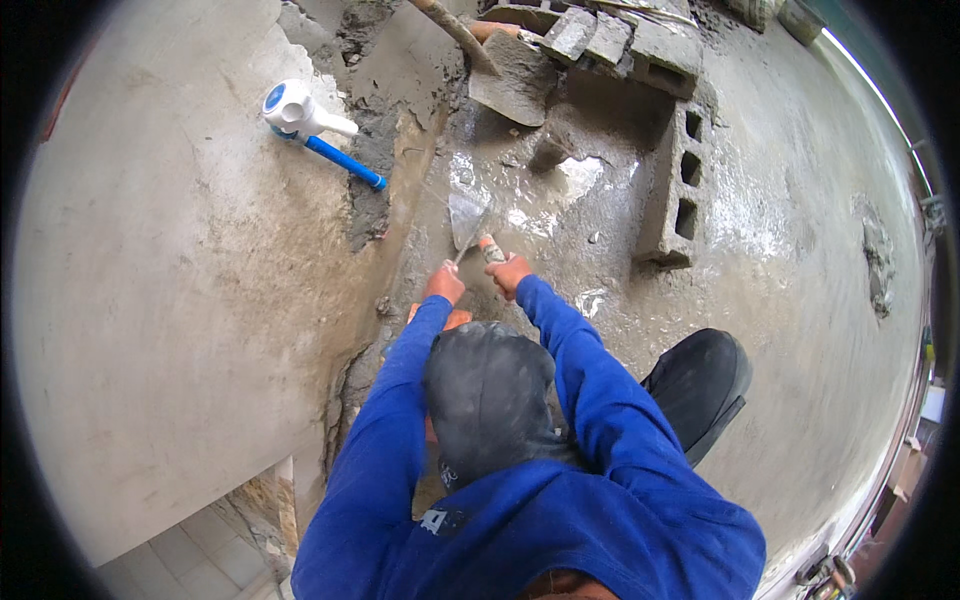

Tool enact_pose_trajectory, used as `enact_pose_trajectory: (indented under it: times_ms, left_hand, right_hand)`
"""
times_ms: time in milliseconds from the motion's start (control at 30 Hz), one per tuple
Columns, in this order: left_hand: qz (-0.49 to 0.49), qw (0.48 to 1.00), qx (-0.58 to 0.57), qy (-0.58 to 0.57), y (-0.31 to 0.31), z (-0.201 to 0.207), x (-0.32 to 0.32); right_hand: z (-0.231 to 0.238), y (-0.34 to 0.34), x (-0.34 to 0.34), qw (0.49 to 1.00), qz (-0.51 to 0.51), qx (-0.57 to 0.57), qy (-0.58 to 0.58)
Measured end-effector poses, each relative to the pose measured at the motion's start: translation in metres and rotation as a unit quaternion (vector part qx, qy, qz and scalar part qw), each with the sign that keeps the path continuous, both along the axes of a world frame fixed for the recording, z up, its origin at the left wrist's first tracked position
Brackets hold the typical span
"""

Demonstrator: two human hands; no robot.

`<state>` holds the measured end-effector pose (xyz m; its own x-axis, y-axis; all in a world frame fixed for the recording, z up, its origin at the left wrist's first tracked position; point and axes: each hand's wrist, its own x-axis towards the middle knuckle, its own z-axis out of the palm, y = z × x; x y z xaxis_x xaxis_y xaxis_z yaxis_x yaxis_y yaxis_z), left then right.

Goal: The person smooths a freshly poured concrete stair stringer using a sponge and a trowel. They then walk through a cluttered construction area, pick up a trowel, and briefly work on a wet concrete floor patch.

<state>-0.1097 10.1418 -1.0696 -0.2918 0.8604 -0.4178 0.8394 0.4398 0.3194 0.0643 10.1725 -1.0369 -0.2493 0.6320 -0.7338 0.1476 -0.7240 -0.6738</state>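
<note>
My right hand (510,275) is closed around a mortar-smeared handle with an orange end. Just beyond it is a trowel (466,215), its grey metal blade over the wet cement floor (540,225). My left hand (445,284) is closed close beside it, near the blade's lower corner, where a thin metal line runs up toward the blade. What the left fingers grip is too small to make out. An orange-red brick-like piece (455,318) shows partly below the left hand, beside my dark-clothed knee (488,385).
A hollow concrete block (672,190) stands to the right, with more blocks (665,55) behind. A shovel (512,80) rests on the cement at the back. A white fitting (295,108) on a blue pipe (345,163) sits at left by the broken slab edge (365,195).
</note>
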Motion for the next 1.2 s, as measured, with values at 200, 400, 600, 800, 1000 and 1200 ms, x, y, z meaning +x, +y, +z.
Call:
enact_pose_trajectory:
  times_ms: [200, 400, 600, 800, 1000, 1200]
  left_hand:
    - [-0.002, 0.997, 0.069, -0.026, -0.002, 0.005, 0.0]
    - [-0.052, 0.997, -0.062, 0.002, 0.002, 0.013, -0.002]
    - [0.009, 0.994, 0.097, -0.042, -0.006, 0.011, -0.001]
    - [0.063, 0.995, 0.062, -0.038, -0.022, 0.002, -0.002]
    - [0.151, 0.971, 0.161, -0.091, -0.027, -0.003, -0.01]
    - [0.196, 0.943, 0.249, -0.101, -0.029, 0.003, -0.009]
  right_hand:
    - [-0.005, 0.001, 0.005, 1.0, 0.006, 0.01, -0.006]
    - [-0.003, -0.007, 0.003, 0.999, 0.017, 0.03, -0.026]
    - [0.001, -0.006, -0.001, 0.997, -0.024, 0.068, 0.006]
    - [0.013, -0.006, -0.002, 0.999, -0.034, -0.014, 0.019]
    - [0.006, -0.004, -0.017, 0.999, -0.027, 0.032, 0.005]
    - [-0.008, -0.004, -0.03, 0.997, -0.068, 0.037, -0.011]
